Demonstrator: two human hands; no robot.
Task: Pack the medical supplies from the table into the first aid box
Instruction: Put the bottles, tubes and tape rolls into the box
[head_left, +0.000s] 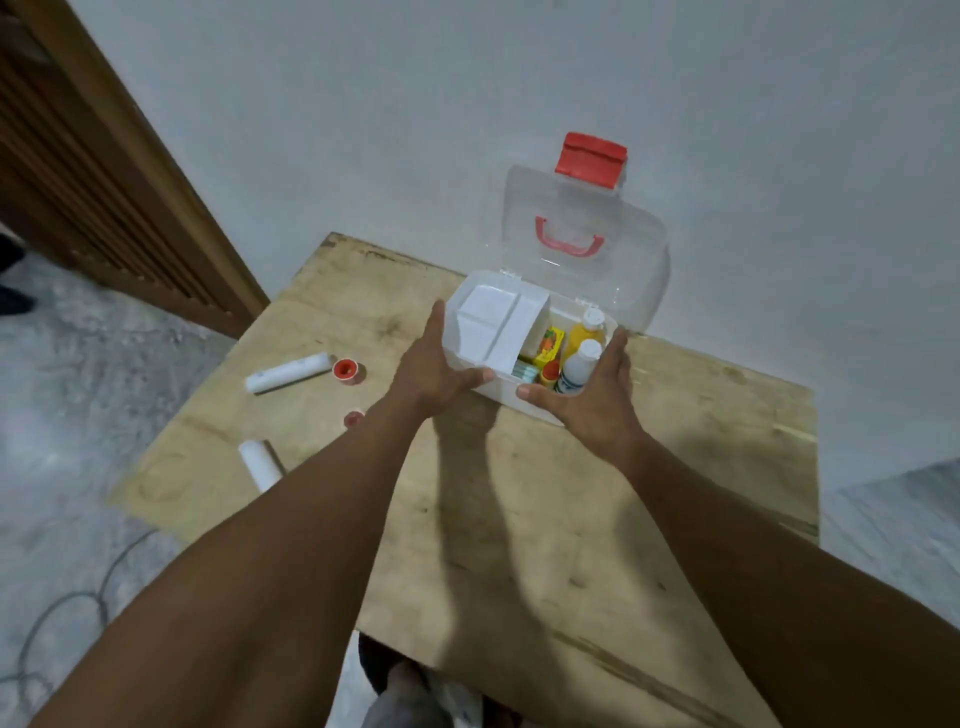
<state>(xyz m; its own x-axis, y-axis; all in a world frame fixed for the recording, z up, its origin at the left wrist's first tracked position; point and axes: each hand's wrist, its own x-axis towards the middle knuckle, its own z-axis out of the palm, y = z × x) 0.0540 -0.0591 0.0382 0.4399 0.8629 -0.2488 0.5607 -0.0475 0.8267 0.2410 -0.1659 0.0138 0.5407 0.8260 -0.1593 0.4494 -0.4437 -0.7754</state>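
The left hand (434, 364) is pressed flat against the left end of the first aid box (530, 387), fingers together along its wall and thumb hooked over the near rim; the right hand (592, 397) mirrors it on the right end, palm on the wall and thumb across the near front edge, so the box is clasped between both hands. The box sits on the plywood table (519, 519) near the far edge, close to the white wall; its clear lid (587, 270) stands open and upright behind it, with a red handle (569, 241) and a red latch (590, 160) at the top. A white divided tray (498, 325) lies tilted over the left part of the box; to its right sit a yellow bottle (584, 335), a white bottle (579, 366) and a small yellow carton (549, 344). Left of the box, well apart from it, lie a long white roll (288, 372) with a red tape spool (343, 369) just beside its end; nearer, a second white roll (262, 462) is partly hidden by the left forearm.
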